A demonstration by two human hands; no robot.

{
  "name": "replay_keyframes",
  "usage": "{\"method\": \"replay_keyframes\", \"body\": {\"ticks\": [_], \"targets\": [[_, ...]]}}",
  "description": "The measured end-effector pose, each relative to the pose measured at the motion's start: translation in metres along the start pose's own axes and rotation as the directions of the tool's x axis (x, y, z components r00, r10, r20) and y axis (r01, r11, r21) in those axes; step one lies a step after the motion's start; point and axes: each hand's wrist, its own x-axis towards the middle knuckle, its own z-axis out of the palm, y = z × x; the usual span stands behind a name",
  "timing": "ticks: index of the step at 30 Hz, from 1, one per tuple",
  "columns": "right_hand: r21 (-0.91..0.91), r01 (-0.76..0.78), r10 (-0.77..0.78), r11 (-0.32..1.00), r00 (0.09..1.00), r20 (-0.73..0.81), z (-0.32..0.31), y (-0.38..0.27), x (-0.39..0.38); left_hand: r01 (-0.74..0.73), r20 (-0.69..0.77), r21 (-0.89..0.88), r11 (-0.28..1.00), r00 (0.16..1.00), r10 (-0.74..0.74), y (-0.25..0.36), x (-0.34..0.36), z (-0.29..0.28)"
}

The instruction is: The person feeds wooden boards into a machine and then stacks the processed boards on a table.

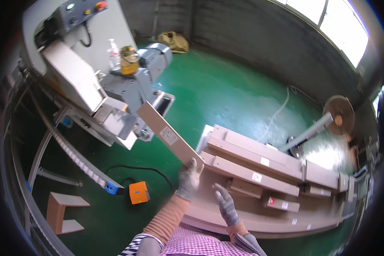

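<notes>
My left hand (188, 181), in a grey glove, grips the near end of a flat beige board (170, 135). The board slants up and away to the left, its far end close to the grey machine (115, 119). A white label is stuck on its face. My right hand (227, 207), also gloved, holds nothing; its fingers are stretched out and apart from the board. It hovers beside the low pile of long beige boards (260, 147), several of which bear white labels.
An orange box, like a foot pedal (139, 193), lies on the green floor with a black cable. Bent beige pieces (56, 213) stand at lower left. A bottle (114, 56) and a container of yellow liquid (129, 63) rest on the machine. A pedestal fan (338, 115) stands right.
</notes>
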Motion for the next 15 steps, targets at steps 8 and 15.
{"method": "replay_keyframes", "body": {"ticks": [8, 15], "targets": [[0.572, -0.020, 0.119, 0.820, 0.983, -0.137, -0.101, 0.047, -0.067, -0.013, 0.382, 0.647, 0.763, 0.871, -0.308, -0.105, -0.146, 0.056], [0.925, 0.338, 0.203, 0.176, 0.907, -0.370, -0.214, 0.102, -0.174, 0.164, 0.403, 0.786, 0.596, 0.596, -0.695, -0.247, -0.235, 0.098]]}}
